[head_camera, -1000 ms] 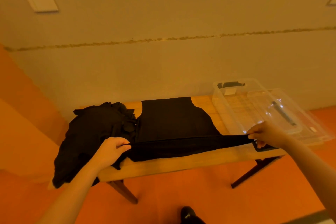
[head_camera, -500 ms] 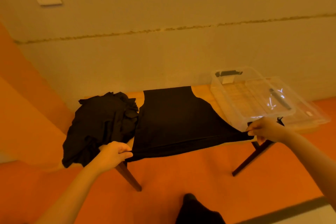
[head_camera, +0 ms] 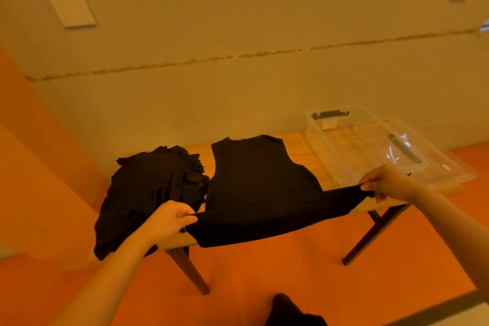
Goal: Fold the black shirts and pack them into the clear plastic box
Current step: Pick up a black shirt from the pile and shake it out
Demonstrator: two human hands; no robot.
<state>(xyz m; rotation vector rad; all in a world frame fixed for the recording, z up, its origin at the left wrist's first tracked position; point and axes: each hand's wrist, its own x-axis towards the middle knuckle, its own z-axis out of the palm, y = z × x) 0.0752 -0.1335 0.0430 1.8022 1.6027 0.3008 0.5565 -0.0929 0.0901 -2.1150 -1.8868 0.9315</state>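
A black shirt (head_camera: pixel 260 185) lies spread across the middle of the wooden table (head_camera: pixel 301 147), collar toward the wall, its near part hanging over the front edge. My left hand (head_camera: pixel 169 221) pinches the shirt's near left edge. My right hand (head_camera: pixel 387 182) pinches the near right edge, stretched taut in front of the clear plastic box (head_camera: pixel 352 145). The box stands open at the table's right end. A heap of crumpled black shirts (head_camera: pixel 148 193) covers the table's left end and droops over its edge.
The box's clear lid (head_camera: pixel 412 156) with a dark handle leans at the box's right side. A plain wall runs just behind the table. Dark table legs (head_camera: pixel 188 270) stand on the orange floor. My dark shoe (head_camera: pixel 288 309) shows at the bottom.
The shirt has been pulled toward me, so its near part now hangs over the front edge and the collar shows at the back. Both hands keep their grip.
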